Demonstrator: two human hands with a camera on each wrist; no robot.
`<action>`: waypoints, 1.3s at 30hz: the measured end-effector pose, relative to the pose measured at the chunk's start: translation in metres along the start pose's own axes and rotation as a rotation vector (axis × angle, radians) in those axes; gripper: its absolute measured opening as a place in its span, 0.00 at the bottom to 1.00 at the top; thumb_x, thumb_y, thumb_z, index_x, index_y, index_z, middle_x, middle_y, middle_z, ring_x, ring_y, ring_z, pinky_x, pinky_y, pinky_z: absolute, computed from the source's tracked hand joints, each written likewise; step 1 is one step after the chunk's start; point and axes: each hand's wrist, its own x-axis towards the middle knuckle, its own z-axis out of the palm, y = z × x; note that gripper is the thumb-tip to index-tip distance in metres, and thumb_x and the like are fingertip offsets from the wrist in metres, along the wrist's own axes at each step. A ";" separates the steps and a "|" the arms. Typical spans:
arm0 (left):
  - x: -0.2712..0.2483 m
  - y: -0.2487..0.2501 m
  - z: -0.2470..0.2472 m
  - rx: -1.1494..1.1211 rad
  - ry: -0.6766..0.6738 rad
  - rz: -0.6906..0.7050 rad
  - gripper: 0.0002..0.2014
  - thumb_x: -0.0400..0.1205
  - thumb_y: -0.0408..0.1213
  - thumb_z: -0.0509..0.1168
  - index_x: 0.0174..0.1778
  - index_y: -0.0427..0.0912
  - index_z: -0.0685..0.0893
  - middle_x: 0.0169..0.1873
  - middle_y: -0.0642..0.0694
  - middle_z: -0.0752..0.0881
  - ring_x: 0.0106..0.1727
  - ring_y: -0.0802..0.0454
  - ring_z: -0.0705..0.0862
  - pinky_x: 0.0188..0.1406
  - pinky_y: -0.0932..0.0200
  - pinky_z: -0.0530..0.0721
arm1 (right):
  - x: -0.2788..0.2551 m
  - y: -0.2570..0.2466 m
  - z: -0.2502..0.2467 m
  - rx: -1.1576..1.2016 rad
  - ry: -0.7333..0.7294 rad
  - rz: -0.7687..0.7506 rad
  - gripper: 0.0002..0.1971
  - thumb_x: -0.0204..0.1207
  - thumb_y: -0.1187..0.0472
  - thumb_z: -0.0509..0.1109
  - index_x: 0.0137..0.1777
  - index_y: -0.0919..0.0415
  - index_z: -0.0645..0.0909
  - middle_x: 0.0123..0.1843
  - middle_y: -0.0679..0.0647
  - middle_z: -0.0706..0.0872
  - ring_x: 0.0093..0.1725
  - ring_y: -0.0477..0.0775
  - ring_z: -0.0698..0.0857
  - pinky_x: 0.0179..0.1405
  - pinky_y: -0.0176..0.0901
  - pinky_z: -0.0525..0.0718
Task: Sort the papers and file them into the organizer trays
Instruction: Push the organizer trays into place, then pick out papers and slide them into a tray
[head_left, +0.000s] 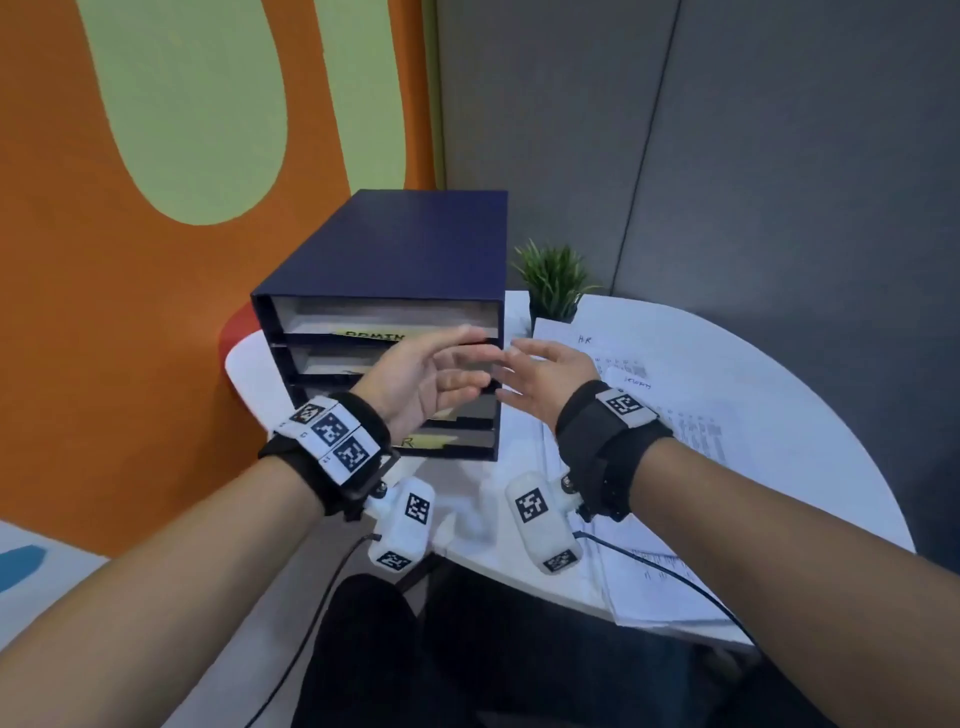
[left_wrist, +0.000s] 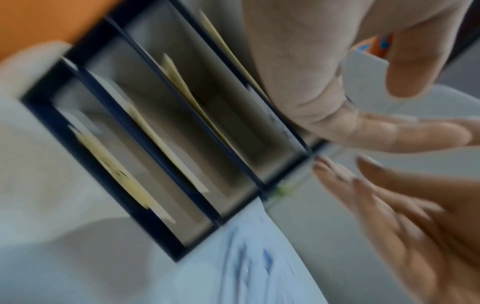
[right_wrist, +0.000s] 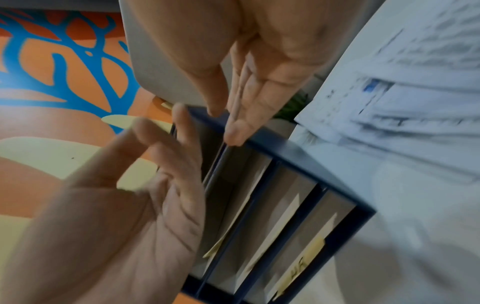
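A dark blue organizer (head_left: 395, 249) with several stacked trays stands on the white table (head_left: 779, 364), its open front facing me. Yellow tape labels (head_left: 375, 335) mark the trays. Both hands hover in front of it with straight fingers and hold nothing. My left hand (head_left: 431, 374) is before the middle trays. My right hand (head_left: 540, 371) is at the organizer's right front corner, palm facing the left hand. In the right wrist view, the right hand's fingertips (right_wrist: 233, 131) sit at the organizer's blue edge (right_wrist: 293, 150). Loose printed papers (head_left: 665, 415) lie spread on the table to the right.
A small potted green plant (head_left: 553, 280) stands behind the papers, right of the organizer. Orange and green wall (head_left: 156, 156) is on the left, grey partition (head_left: 727, 156) behind. Wrist cables hang below the table's front edge.
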 end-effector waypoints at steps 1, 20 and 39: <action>0.006 -0.007 0.017 0.048 -0.023 -0.019 0.12 0.84 0.40 0.64 0.59 0.39 0.85 0.49 0.43 0.91 0.31 0.54 0.88 0.35 0.63 0.88 | 0.002 -0.002 -0.010 -0.010 0.025 0.005 0.11 0.79 0.72 0.68 0.60 0.68 0.77 0.50 0.67 0.88 0.44 0.58 0.90 0.36 0.45 0.89; 0.135 -0.152 0.097 0.804 0.497 -0.216 0.36 0.81 0.42 0.62 0.82 0.39 0.53 0.74 0.35 0.73 0.71 0.34 0.75 0.69 0.44 0.76 | 0.011 0.041 -0.258 -1.318 0.568 0.548 0.56 0.54 0.34 0.81 0.76 0.62 0.61 0.72 0.63 0.71 0.69 0.68 0.75 0.66 0.60 0.78; 0.118 -0.175 0.093 0.706 0.276 -0.067 0.16 0.77 0.37 0.73 0.59 0.45 0.80 0.52 0.48 0.88 0.51 0.48 0.88 0.58 0.47 0.87 | 0.009 0.024 -0.241 -1.165 0.407 0.508 0.41 0.62 0.43 0.82 0.70 0.64 0.72 0.64 0.61 0.83 0.58 0.63 0.84 0.54 0.49 0.83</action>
